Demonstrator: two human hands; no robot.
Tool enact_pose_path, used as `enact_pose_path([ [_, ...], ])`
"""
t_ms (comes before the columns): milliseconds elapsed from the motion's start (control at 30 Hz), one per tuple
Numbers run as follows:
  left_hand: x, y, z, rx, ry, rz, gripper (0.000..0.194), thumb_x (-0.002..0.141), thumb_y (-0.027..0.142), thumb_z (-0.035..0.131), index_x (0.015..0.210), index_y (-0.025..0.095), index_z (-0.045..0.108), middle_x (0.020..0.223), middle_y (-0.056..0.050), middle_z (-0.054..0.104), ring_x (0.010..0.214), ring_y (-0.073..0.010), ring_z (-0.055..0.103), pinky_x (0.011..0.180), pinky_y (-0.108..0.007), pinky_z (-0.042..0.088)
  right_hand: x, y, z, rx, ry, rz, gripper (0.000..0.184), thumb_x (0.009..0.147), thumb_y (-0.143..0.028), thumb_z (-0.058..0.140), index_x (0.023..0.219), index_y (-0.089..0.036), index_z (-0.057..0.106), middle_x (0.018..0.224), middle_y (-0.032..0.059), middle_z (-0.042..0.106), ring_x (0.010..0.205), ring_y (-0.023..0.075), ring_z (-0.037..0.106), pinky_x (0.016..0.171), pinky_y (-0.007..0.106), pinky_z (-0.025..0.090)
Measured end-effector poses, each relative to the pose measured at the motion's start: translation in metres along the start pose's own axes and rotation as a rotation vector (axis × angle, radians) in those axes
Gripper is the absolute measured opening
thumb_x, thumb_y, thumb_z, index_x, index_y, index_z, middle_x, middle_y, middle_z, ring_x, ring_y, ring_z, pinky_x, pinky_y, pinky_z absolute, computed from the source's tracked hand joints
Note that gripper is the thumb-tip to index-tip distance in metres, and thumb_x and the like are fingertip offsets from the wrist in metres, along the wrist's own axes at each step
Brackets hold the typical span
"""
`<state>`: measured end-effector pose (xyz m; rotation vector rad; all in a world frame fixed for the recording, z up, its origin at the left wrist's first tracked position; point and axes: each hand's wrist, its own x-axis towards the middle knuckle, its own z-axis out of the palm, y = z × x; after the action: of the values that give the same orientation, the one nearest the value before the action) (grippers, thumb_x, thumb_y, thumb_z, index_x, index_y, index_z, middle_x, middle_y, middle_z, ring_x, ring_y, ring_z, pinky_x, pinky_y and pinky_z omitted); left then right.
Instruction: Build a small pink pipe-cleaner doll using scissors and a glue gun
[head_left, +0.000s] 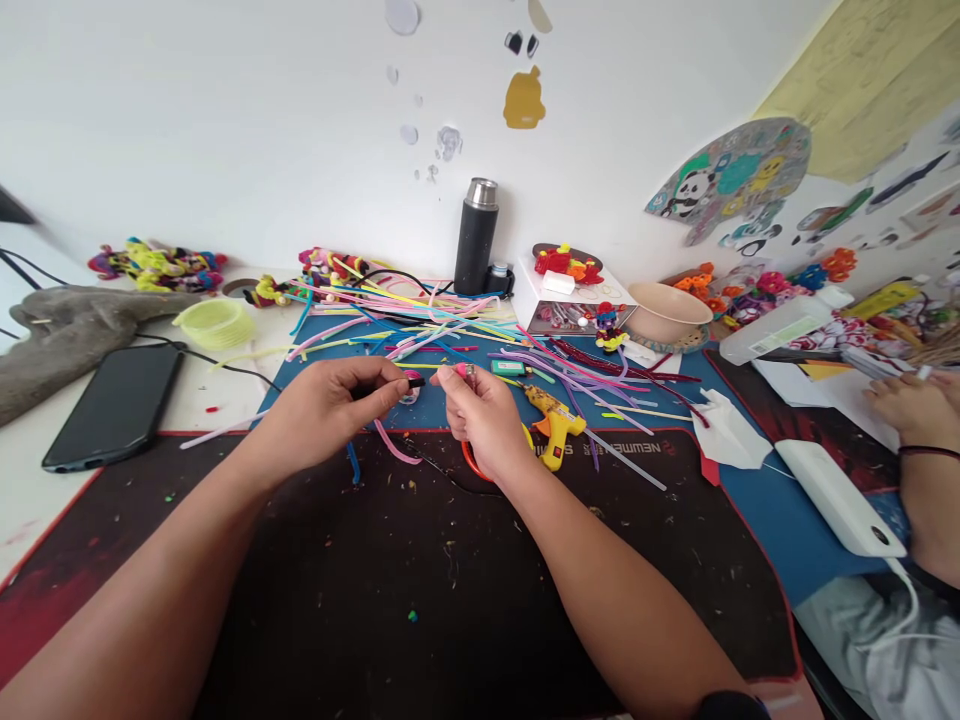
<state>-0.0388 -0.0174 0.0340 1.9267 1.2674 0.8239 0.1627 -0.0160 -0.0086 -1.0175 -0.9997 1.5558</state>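
My left hand point(335, 410) is closed in a pinch on a short, thin black piece point(416, 382); its material is too small to make out. Close to its tip, my right hand point(484, 415) is curled round a small pink thing with a shiny metal end point(466, 370), mostly hidden by the fingers. Both hands are raised over the far edge of the black mat point(420, 600). An orange-red curved loop point(474, 463) shows below the right hand, partly covered. Just right of that hand lies a yellow glue gun point(556, 425).
Colourful pipe cleaners point(420, 320) spread behind my hands. A black thermos point(477, 235) stands against the wall. At left lies a phone point(116, 405); at right are a white power bank point(840, 497), a crumpled tissue point(729, 430) and another person's hand point(907, 405). A pink bowl point(667, 312) sits behind.
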Motion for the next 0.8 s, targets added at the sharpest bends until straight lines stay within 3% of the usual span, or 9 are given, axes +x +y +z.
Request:
enact_pose_path([
  [133, -0.002, 0.006, 0.0, 0.005, -0.014, -0.008, 0.036, 0.101, 0.051, 0.061, 0.088, 0.02, 0.075, 0.085, 0.002, 0.073, 0.077, -0.017, 0.059, 0.072, -0.028, 0.044, 0.0, 0.002, 0.0, -0.023, -0.061, 0.027, 0.053, 0.078, -0.07, 0.084, 0.087, -0.024, 0.059, 0.059, -0.011, 0.034, 0.048, 0.0082, 0.025, 0.045, 0.025, 0.018],
  [333, -0.001, -0.001, 0.002, 0.012, -0.024, 0.003, 0.038, 0.101, 0.055, 0.062, 0.089, 0.021, 0.076, 0.082, 0.001, 0.072, 0.076, -0.0177, 0.06, 0.07, -0.028, 0.045, -0.002, 0.003, 0.0, -0.085, -0.103, 0.011, 0.058, 0.081, -0.071, 0.082, 0.075, -0.025, 0.046, 0.059, -0.0097, 0.036, 0.048, 0.0089, 0.03, 0.044, 0.026, 0.021],
  [500, -0.001, -0.004, 0.002, 0.019, 0.001, -0.008, 0.04, 0.1, 0.056, 0.062, 0.087, 0.021, 0.076, 0.083, 0.0, 0.074, 0.076, -0.0183, 0.062, 0.071, -0.028, 0.046, -0.001, 0.002, -0.001, -0.071, -0.088, 0.015, 0.053, 0.081, -0.071, 0.082, 0.084, -0.024, 0.058, 0.059, -0.0103, 0.035, 0.048, 0.0089, 0.03, 0.044, 0.025, 0.021],
  [667, -0.001, -0.004, 0.002, 0.055, -0.008, -0.006, 0.041, 0.101, 0.057, 0.061, 0.09, 0.021, 0.077, 0.083, -0.001, 0.074, 0.076, -0.0187, 0.063, 0.071, -0.028, 0.046, -0.001, 0.005, -0.002, -0.12, -0.09, -0.035, 0.053, 0.084, -0.07, 0.08, 0.082, -0.025, 0.053, 0.061, -0.0097, 0.037, 0.049, 0.0093, 0.032, 0.046, 0.025, 0.024],
  [800, -0.001, -0.005, 0.004, 0.086, -0.025, -0.001, 0.041, 0.101, 0.057, 0.06, 0.092, 0.021, 0.079, 0.084, -0.001, 0.075, 0.077, -0.019, 0.063, 0.07, -0.029, 0.046, -0.002, 0.008, -0.002, -0.205, -0.083, -0.072, 0.049, 0.084, -0.068, 0.081, 0.085, -0.024, 0.058, 0.062, -0.009, 0.039, 0.05, 0.0099, 0.032, 0.048, 0.026, 0.026],
])
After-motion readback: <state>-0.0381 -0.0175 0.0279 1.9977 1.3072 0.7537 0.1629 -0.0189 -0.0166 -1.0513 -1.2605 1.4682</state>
